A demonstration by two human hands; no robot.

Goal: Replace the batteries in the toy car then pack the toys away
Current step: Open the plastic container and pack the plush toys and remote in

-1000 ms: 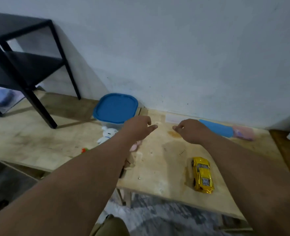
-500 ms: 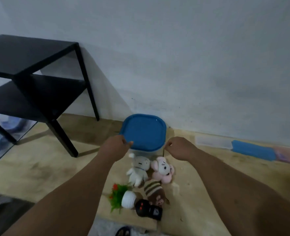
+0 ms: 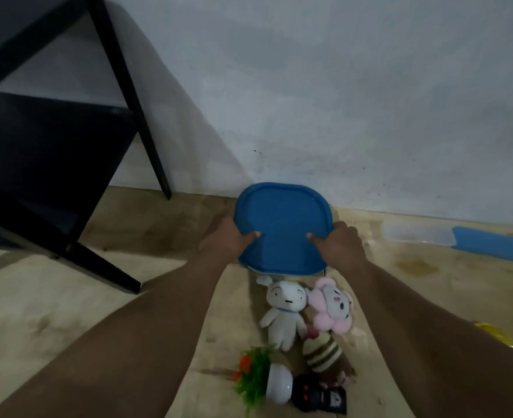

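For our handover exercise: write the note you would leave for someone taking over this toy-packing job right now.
Left hand and right hand each grip a side of the blue lid, thumbs on top; the lid looks still on its container.
White plush, pink plush, striped plush, toy plant and a black toy lie on the table, unpacked. A yellow thing, likely the car, peeks past the right forearm.
Battery swap: cannot tell.
Left: open container, pack toys.
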